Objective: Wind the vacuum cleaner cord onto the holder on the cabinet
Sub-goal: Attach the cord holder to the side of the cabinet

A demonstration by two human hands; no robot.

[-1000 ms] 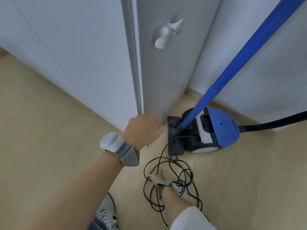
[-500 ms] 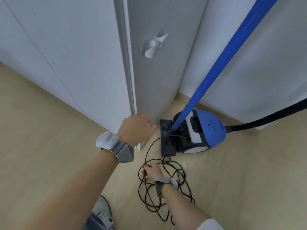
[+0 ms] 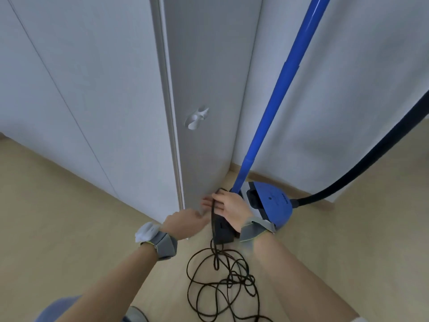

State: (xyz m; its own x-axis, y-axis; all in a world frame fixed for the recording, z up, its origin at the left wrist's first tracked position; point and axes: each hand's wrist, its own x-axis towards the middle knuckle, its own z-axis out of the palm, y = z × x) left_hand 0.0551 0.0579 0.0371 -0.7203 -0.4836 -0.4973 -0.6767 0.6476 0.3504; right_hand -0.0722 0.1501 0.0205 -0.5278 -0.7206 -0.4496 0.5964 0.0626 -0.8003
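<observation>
Two bare hands met at centre frame: the right hand (image 3: 228,211) closed on a raised strand of thin black vacuum cord (image 3: 221,282), the left hand (image 3: 185,223) loosely curled beside it, its grip unclear. Above hung the white plastic holder (image 3: 196,117) on the grey cabinet side (image 3: 209,66).

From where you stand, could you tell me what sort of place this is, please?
Probably a room in a home: white cabinet doors, pale wood floor, and a blue vacuum cleaner parked in the corner.

Grey wrist straps (image 3: 255,228) both arms; white device (image 3: 147,231) on left strap.
</observation>
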